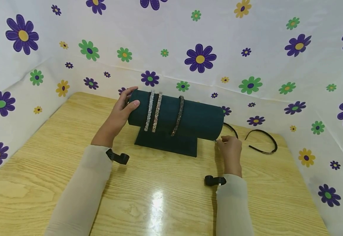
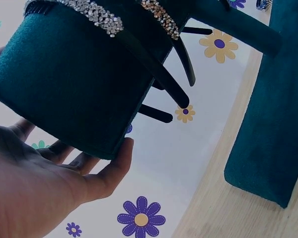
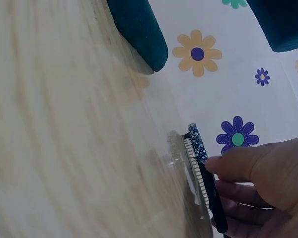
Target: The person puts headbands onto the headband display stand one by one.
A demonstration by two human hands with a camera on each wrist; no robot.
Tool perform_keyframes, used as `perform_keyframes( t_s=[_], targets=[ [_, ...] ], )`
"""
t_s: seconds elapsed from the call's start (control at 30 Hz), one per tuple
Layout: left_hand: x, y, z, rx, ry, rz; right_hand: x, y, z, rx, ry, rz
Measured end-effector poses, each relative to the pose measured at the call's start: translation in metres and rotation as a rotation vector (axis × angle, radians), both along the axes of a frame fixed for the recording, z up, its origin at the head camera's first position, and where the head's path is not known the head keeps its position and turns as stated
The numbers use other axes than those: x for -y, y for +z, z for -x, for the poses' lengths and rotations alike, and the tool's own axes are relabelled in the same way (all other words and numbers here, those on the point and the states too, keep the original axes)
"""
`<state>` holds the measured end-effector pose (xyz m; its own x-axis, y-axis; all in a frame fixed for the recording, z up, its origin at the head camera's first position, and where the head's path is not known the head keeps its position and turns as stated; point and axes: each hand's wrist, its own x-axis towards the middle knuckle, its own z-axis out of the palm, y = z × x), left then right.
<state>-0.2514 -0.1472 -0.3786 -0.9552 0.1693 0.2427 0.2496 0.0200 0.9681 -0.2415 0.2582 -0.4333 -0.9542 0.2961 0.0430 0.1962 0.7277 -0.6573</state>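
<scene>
A dark teal headband display stand, a padded roll on a flat base, carries three glittery headbands: a silver one, a rose-gold one and a dark one. My left hand holds the roll's left end, thumb on its front, fingers behind. Black band ends hang below the roll in the left wrist view. Beside the roll's right end, my right hand pinches a toothed black headband with dark speckled glitter, low over the table. Part of that headband is hidden behind the fingers.
Another black headband lies on the wooden table to the right of my right hand. White flower-printed sheeting rises behind the table and along both sides.
</scene>
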Motion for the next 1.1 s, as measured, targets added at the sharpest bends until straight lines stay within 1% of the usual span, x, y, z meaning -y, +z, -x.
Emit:
perform_keyframes(
  t_s=[0.13,0.27,0.43,0.53,0.93,1.1],
  targets=[
    [-0.001,0.001,-0.001,0.006,-0.001,-0.007,0.001,-0.002,0.001,-0.008,-0.002,0.019],
    [-0.001,0.002,-0.002,0.011,0.0,-0.013,0.002,-0.004,0.002,-0.005,0.03,0.024],
    [-0.002,0.003,-0.002,0.012,0.003,-0.013,0.005,-0.006,0.002,-0.018,0.076,-0.029],
    [-0.003,0.003,-0.002,0.01,0.002,-0.016,0.008,-0.006,0.002,-0.027,0.087,-0.052],
    [-0.001,0.001,-0.002,0.009,0.009,-0.007,0.015,-0.002,0.002,0.049,0.094,-0.167],
    [-0.001,0.002,-0.003,0.01,0.004,-0.014,0.016,0.001,0.001,0.014,0.104,-0.185]
  ],
)
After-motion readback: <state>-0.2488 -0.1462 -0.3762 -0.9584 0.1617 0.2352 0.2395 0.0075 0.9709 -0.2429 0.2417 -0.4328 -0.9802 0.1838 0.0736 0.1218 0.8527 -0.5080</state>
